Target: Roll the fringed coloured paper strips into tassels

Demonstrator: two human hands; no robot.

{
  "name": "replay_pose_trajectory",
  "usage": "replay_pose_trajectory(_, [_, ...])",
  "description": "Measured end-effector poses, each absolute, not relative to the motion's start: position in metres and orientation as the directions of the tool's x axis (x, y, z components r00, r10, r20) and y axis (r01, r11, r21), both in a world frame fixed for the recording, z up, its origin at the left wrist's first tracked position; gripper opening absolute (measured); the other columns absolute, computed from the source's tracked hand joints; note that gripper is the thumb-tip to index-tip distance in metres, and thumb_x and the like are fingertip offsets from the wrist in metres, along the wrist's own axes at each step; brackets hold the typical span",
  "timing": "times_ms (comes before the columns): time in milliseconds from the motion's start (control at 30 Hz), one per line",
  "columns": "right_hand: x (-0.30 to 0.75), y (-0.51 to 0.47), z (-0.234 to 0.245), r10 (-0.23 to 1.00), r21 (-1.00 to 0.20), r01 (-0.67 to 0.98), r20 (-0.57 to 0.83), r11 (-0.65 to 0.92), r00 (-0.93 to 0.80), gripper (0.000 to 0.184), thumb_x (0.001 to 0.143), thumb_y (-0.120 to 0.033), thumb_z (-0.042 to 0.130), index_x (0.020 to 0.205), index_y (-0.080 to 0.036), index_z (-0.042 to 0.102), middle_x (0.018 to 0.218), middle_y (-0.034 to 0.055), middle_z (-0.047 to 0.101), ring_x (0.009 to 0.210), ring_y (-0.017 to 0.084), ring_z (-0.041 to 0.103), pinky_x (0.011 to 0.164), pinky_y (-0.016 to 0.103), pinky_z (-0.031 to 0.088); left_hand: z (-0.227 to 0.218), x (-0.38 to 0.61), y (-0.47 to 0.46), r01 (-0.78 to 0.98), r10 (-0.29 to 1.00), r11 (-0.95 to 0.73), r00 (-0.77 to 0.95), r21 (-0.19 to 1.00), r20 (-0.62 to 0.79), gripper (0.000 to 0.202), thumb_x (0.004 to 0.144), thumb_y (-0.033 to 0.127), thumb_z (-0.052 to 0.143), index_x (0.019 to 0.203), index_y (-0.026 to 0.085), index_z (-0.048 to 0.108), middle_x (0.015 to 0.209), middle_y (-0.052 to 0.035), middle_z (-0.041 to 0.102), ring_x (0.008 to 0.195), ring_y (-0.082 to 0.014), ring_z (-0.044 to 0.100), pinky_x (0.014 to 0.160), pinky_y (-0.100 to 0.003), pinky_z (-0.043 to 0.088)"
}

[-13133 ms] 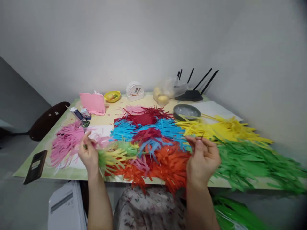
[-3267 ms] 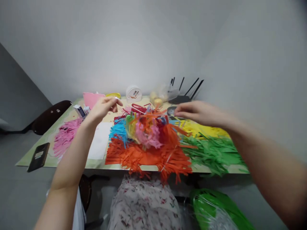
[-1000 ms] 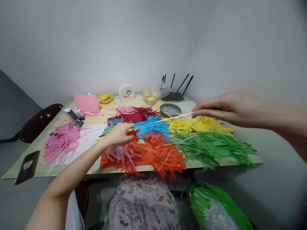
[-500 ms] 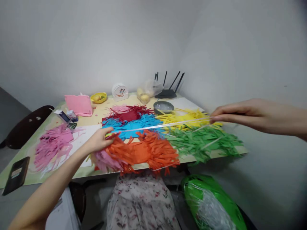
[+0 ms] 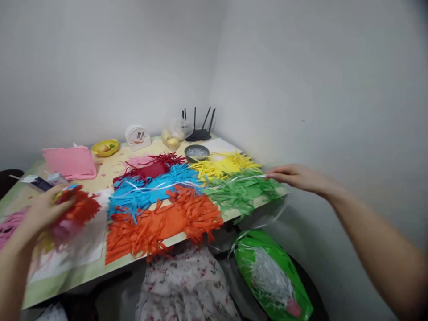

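My left hand (image 5: pixel 45 214), blurred by motion, grips a bundle of fringed paper (image 5: pixel 82 207) in orange, pink and yellow above the table's left side. My right hand (image 5: pixel 296 178) pinches the end of a white ribbon (image 5: pixel 234 179) at the table's right edge. Slack, the ribbon lies in waves across the green fringed paper (image 5: pixel 239 194) and the blue fringed paper (image 5: pixel 152 191). Nearest me is the orange fringed paper (image 5: pixel 163 221). Yellow fringed paper (image 5: pixel 225 165) and dark red fringed paper (image 5: pixel 152 169) lie farther back.
At the back stand a pink tablet case (image 5: pixel 70 162), a yellow dish (image 5: pixel 105 148), a white holder (image 5: pixel 137 137), a grey bowl (image 5: pixel 196 152) and a black router (image 5: pixel 198 135). Pink fringed paper (image 5: pixel 13 225) lies at left. A green bag (image 5: pixel 245 263) with white strands sits below the table's right side.
My left hand has moved left with the paper bundle, away from the orange sheet. The ribbon, taut before, now sags onto the papers. The view has turned right.
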State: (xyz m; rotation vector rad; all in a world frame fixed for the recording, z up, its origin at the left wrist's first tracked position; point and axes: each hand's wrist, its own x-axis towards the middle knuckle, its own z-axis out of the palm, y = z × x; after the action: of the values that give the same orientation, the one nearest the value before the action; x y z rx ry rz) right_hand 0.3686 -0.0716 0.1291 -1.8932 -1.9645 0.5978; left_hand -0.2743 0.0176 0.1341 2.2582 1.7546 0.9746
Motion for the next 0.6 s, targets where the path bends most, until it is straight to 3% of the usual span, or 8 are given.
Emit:
replay_pose_trajectory(67, [0.323, -0.055, 0.131, 0.98, -0.477, 0.858, 0.037, 0.191, -0.197, 0.04, 0.093, -0.047, 0.049, 0.087, -0.018, 0.075, 0.089, 0.013, 0.074, 0.079, 0.021, 0.064, 0.072, 0.031, 0.043, 0.145, -0.208, 0.008, 0.717, 0.878, -0.472, 0.332, 0.513, 0.344, 0.035, 0.073, 0.039, 0.065, 0.106, 0.029, 0.069, 0.101, 0.003, 0.075, 0.087, -0.0215, 0.066, 0.071, -0.024, 0.051])
replay_pose_trajectory(133, [0.275, -0.042, 0.135, 0.957, -0.436, 0.853, 0.087, 0.287, -0.278, 0.03, 0.094, -0.033, 0.049, 0.086, -0.019, 0.073, 0.089, 0.01, 0.074, 0.079, 0.021, 0.064, 0.073, 0.03, 0.042, 0.151, -0.132, -0.003, 0.563, 0.816, -0.546, 0.524, 0.62, 0.243, 0.04, 0.076, 0.031, 0.063, 0.115, 0.025, 0.068, 0.122, -0.002, 0.069, 0.11, -0.0253, 0.062, 0.092, -0.03, 0.049])
replay_pose_trajectory(200, [0.234, -0.034, 0.138, 0.927, -0.394, 0.84, 0.129, 0.374, -0.353, 0.026, 0.095, -0.031, 0.048, 0.088, -0.018, 0.07, 0.084, 0.008, 0.072, 0.073, 0.02, 0.062, 0.069, 0.028, 0.04, 0.148, -0.064, -0.011, 0.378, 0.75, -0.53, 0.626, 0.759, 0.212, 0.046, 0.077, 0.025, 0.06, 0.123, 0.02, 0.064, 0.122, -0.0051, 0.068, 0.113, -0.0253, 0.061, 0.098, -0.034, 0.046])
replay_pose_trajectory(267, [0.209, -0.033, 0.141, 0.907, -0.354, 0.835, 0.189, 0.42, -0.376, 0.024, 0.095, -0.031, 0.047, 0.092, -0.016, 0.066, 0.079, 0.0073, 0.069, 0.068, 0.018, 0.059, 0.064, 0.026, 0.037, 0.139, -0.016, -0.012, 0.245, 0.72, -0.461, 0.666, 0.853, 0.198, 0.042, 0.074, 0.022, 0.061, 0.116, 0.017, 0.066, 0.109, -0.0052, 0.071, 0.106, -0.0247, 0.062, 0.097, -0.034, 0.046])
replay_pose_trajectory(400, [0.202, -0.037, 0.143, 0.904, -0.343, 0.843, 0.26, 0.416, -0.34, 0.013, 0.093, -0.023, 0.048, 0.093, -0.016, 0.058, 0.075, 0.005, 0.063, 0.064, 0.016, 0.054, 0.059, 0.025, 0.032, 0.12, 0.025, -0.003, 0.079, 0.759, -0.269, 0.631, 0.96, 0.161, 0.022, 0.075, 0.029, 0.064, 0.089, 0.013, 0.067, 0.083, -0.0022, 0.068, 0.082, -0.0189, 0.062, 0.08, -0.029, 0.048])
replay_pose_trajectory(500, [0.213, -0.04, 0.142, 0.897, -0.431, 0.79, 0.272, 0.436, -0.347, 0.01, 0.093, -0.024, 0.05, 0.087, -0.017, 0.056, 0.067, 0.0001, 0.058, 0.06, 0.014, 0.05, 0.059, 0.024, 0.031, 0.117, 0.032, 0.003, 0.037, 0.77, -0.226, 0.619, 0.973, 0.156, 0.023, 0.073, 0.034, 0.068, 0.081, 0.013, 0.065, 0.075, 0.0003, 0.063, 0.073, -0.0151, 0.058, 0.072, -0.026, 0.045])
replay_pose_trajectory(600, [0.228, -0.043, 0.14, 0.888, -0.572, 0.68, 0.272, 0.46, -0.372, 0.019, 0.094, -0.032, 0.05, 0.082, -0.017, 0.055, 0.062, -0.003, 0.052, 0.056, 0.011, 0.045, 0.058, 0.024, 0.032, 0.122, 0.031, 0.009, 0.119, 0.781, -0.259, 0.609, 0.959, 0.135, 0.024, 0.073, 0.037, 0.069, 0.073, 0.013, 0.063, 0.065, 0.0025, 0.057, 0.063, -0.0123, 0.052, 0.064, -0.025, 0.042])
